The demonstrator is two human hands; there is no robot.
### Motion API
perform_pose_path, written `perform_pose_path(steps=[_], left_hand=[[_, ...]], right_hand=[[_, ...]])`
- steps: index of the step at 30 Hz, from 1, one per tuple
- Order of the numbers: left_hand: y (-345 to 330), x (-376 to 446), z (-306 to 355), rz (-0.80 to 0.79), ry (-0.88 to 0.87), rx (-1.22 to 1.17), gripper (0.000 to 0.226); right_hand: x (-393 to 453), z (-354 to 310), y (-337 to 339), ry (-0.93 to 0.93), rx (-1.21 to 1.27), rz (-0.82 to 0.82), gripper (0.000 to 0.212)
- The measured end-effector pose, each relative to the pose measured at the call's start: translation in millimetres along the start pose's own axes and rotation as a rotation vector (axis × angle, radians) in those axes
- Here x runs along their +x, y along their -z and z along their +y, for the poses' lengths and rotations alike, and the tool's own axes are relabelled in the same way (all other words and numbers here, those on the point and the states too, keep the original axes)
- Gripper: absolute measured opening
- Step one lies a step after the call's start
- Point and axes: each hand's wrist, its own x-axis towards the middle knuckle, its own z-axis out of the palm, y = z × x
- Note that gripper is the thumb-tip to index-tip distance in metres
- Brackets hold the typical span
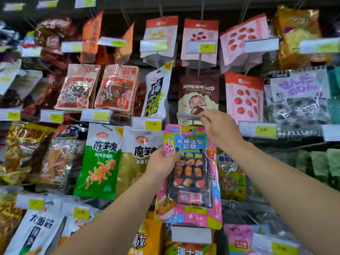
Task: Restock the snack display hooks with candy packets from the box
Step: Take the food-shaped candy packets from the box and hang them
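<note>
The left hand holds a candy packet by its left edge, about at the middle of its height, with the thumb on the front of the packet and the other fingers behind it. The packet is pink, yellow and blue, with a dark window that shows small sweets, and it stands upright in front of the display, its top near the right hand. The small hanging hole in its top edge is just below and to the left of the right hand.

The right hand is above the upper right corner of the packet. Its fingertips pinch the end of a clear tag holder, which sits on a hook in front of a brown packet. The hand is narrow, with the fingers curled together around the holder.

To the left of the candy packet hangs a green and white packet, and a yellow price tag marked 3.90 is just above and to the left of the packet's top. On the right a price tag shows 5.00.
</note>
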Motion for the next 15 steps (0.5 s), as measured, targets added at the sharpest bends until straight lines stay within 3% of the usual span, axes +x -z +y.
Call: perform_pose_path(steps=[9,15], left_hand=[[-11.1,14.7,-5.2,-0.022,0.065,0.131,0.005],[-9.3,0.6,-5.6,-0.093,0.048,-0.038,0.005]], right_hand=[[-18.7,10.1,-5.1,0.067,-0.010,-0.011,0.036],[-12.8,10.4,-1.8,0.030,-0.008,-0.019,0.035]])
